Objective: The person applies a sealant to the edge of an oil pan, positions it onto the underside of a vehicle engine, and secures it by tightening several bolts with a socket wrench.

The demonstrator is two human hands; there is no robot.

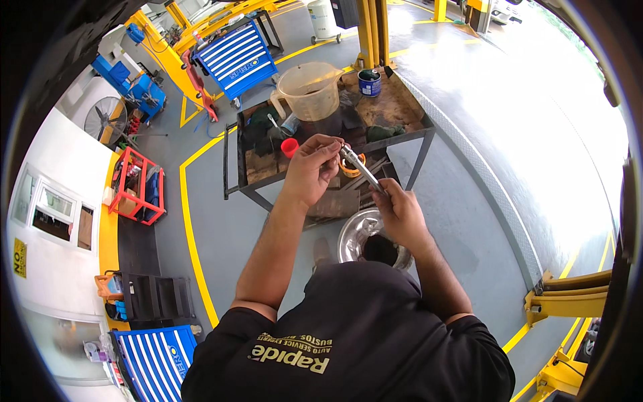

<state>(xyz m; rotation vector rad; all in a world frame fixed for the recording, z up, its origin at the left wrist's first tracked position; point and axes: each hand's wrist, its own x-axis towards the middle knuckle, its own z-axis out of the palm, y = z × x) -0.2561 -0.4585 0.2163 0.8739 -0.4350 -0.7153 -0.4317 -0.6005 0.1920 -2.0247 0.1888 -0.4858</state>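
My right hand (402, 213) is closed round the lower end of a slim silver metal tool (360, 167), which looks like a ratchet. It slants up and left to my left hand (315, 167), whose fingers pinch together at the tool's head. Whether they also hold a small part there, I cannot make out. Beyond my hands stands a metal cart (418, 110) with a large translucent measuring jug (309, 90) on it, dark inside. A red cup (289, 147) sits near my left hand. Behind the tool shows an orange ring-shaped thing (362, 159).
Below my right hand stands a silver funnel-like basin (351, 234) with a dark opening. On the cart are a blue can (369, 86) and dark cloths (385, 132). Blue tool cabinets (238, 57), a red trolley (137, 187) and yellow lift posts (372, 33) stand around.
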